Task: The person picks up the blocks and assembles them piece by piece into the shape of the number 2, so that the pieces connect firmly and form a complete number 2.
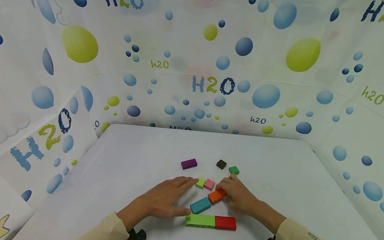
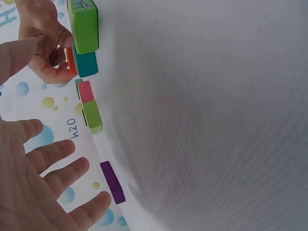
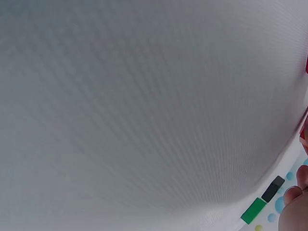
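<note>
An orange block lies end to end with a teal block in a slanting line on the white table. My right hand pinches the orange block between thumb and finger, as the left wrist view also shows. Spread and flat, my left hand hovers to the left with nothing in it. Its index fingertip is right by a small lime block, which sits against a pink block. The left thumb tip is near the teal block and a long lime block, whose end meets a red block.
Farther back lie a purple block, a dark brown block and a green block, the last just beyond the right hand's fingers. A patterned curtain hangs behind and beside the white table.
</note>
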